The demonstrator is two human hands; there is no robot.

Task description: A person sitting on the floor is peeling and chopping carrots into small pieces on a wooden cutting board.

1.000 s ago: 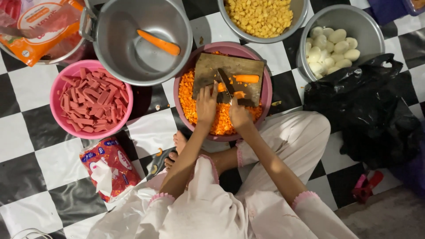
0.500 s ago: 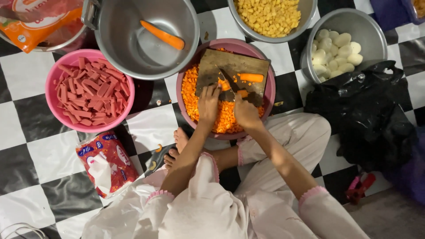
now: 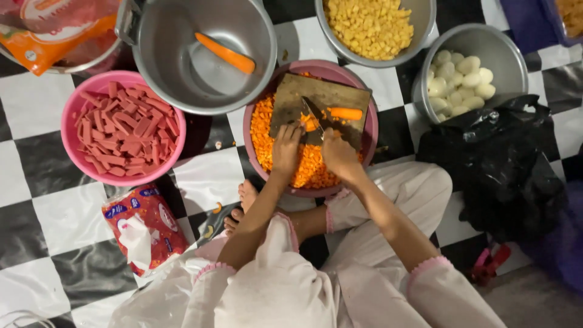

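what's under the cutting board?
The cutting board lies across a pink basin of diced carrot. Carrot shows left of and below the board; what lies directly beneath it is covered.

a worn, matt wooden cutting board sits on a smooth pink plastic basin; the metal pot looks brushed, the checkered floor glossy.

The person wears loose pale pink-white clothing with short sleeves edged in pink scalloped trim, matching trimmed trouser cuffs, bare forearms, no rings visible, and bare feet.
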